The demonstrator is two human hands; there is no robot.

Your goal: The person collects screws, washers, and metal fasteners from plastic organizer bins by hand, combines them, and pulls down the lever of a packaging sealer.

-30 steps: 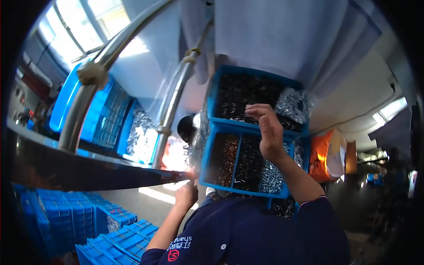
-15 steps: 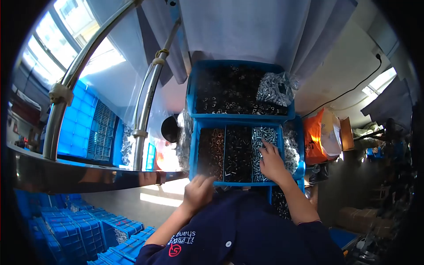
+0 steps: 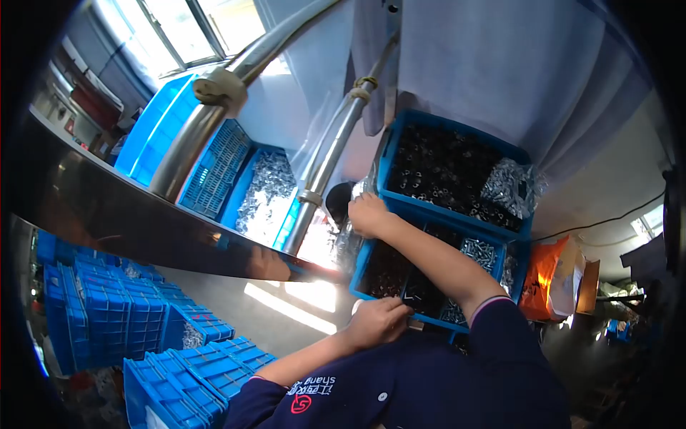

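Note:
My right hand reaches across to the left side of the blue divided bin, its fingers curled beside a dark round object and clear plastic. What it holds, if anything, is hidden. My left hand is closed at the bin's front edge; its contents cannot be made out. Inside the bin lie copper-coloured small parts, black screws and silver screws in separate compartments. My right forearm covers part of them.
Behind stands a blue bin of black nuts with a plastic bag of silver parts. A metal post and a shiny metal beam stand left. Blue crates are stacked lower left. An orange bag sits right.
My right hand has left the silver screws and swung left across the bin to its far left side. The view has turned left; my left hand stays closed near the front edge.

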